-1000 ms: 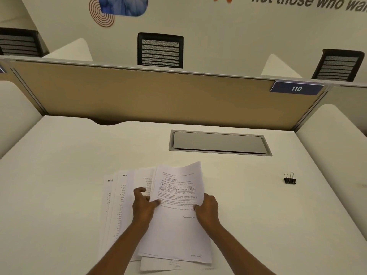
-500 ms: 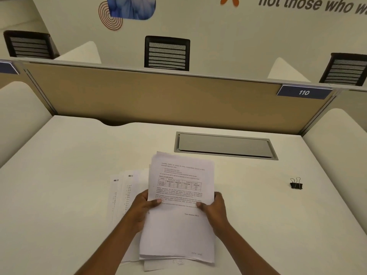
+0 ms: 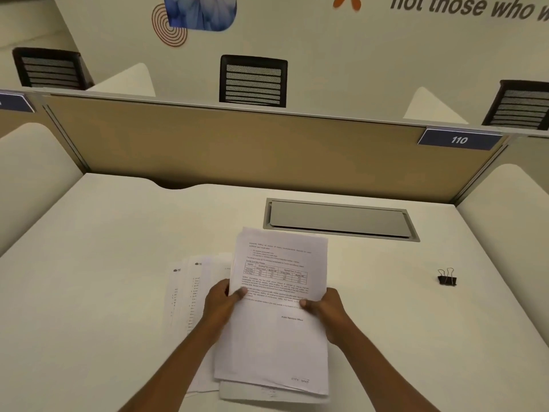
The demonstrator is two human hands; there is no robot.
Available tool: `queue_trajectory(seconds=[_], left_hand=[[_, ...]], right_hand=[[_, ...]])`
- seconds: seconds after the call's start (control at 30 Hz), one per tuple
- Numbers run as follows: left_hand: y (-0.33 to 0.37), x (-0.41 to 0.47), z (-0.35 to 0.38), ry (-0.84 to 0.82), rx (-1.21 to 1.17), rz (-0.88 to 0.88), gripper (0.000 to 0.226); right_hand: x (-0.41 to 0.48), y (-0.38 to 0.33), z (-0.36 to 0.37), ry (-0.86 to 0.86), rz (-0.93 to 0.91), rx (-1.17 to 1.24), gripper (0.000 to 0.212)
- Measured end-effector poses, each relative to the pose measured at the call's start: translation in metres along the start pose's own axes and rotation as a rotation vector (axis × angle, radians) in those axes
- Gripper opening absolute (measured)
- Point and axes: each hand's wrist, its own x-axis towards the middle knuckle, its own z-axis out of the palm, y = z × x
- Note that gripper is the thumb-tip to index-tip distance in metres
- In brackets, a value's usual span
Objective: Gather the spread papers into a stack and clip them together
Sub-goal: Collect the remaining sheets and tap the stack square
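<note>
Left hand [image 3: 221,304] and right hand [image 3: 326,307] pinch the gathered papers [image 3: 276,331]; uneven squeezing may leave the loose sheets [image 3: 190,292] misaligned.

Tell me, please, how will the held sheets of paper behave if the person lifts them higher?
The sheets look thin, so they will probably bend. Their bottom edges are uneven, so some may slide out. Both the left hand and right hand grip the sides, which likely helps.
</note>
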Motion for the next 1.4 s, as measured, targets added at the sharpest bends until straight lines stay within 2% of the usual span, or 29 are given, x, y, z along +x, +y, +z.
queue_trajectory(seconds=[0.1,0.13,0.2,0.27,0.4,0.53,0.7,0.83,0.93,1.03,1.27,1.33,1.4], left_hand=[[-0.009,0.000,-0.001,0.382,0.621,0.046,0.021],[-0.013,0.001,-0.002,0.458,0.779,0.009,0.028],[-0.018,0.000,-0.002,0.493,0.936,-0.100,0.048],[-0.022,-0.001,-0.004,0.480,0.986,-0.161,0.058],[-0.027,0.000,-0.005,0.456,1.068,-0.161,0.058],[-0.024,0.000,-0.005,0.429,1.073,-0.173,0.054],[-0.019,0.005,-0.005,0.385,1.028,-0.189,0.043],[-0.016,0.007,-0.004,0.352,0.958,-0.148,0.029],[-0.014,0.008,0.000,0.322,0.840,-0.141,0.029],[-0.013,0.011,0.002,0.333,0.684,-0.197,0.032],[-0.017,0.021,-0.006,0.361,0.463,-0.225,0.033],[-0.019,0.020,-0.007,0.369,0.475,-0.227,0.035],[-0.021,0.017,-0.006,0.383,0.593,-0.249,0.037]], right_hand=[[0.002,0.003,0.002,0.040,0.035,-0.002,0.034],[0.003,0.004,0.003,0.054,0.048,0.001,0.033],[0.006,0.006,0.005,0.079,0.068,0.000,0.031],[0.009,0.008,0.006,0.089,0.083,-0.013,0.030],[0.015,0.013,0.008,0.094,0.109,-0.073,0.030],[0.019,0.017,0.009,0.120,0.099,-0.208,0.030],[0.018,0.018,0.017,0.155,0.010,-0.524,0.037],[0.012,0.017,0.033,0.265,-0.055,-0.706,0.021],[0.008,0.019,0.046,0.304,-0.106,-0.783,0.013],[0.007,0.017,0.052,0.291,-0.088,-0.737,0.013],[0.005,0.013,0.056,0.223,0.023,-0.422,0.024],[0.006,0.012,0.058,0.215,0.038,-0.380,0.026],[0.007,0.012,0.061,0.198,0.032,-0.383,0.031]])
